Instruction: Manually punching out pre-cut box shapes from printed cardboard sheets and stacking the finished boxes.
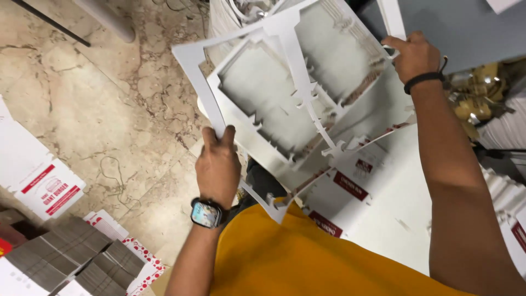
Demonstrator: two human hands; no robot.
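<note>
My left hand (218,164), with a smartwatch on its wrist, grips the near edge of a white die-cut cardboard frame (192,68), the leftover skeleton of a punched sheet with large cut-out windows. My right hand (415,55), wearing a black wristband, holds the same frame at its far right edge. The frame is lifted and tilted above a stack of white printed carton sheets (383,208) with red panels. My orange shirt shows at the bottom.
A marble floor (98,98) lies to the left. Flat white-and-red box blanks (46,189) rest at the left edge. Bundles of folded grey-edged cartons (66,252) are stacked at the bottom left. A grey surface (460,27) sits top right.
</note>
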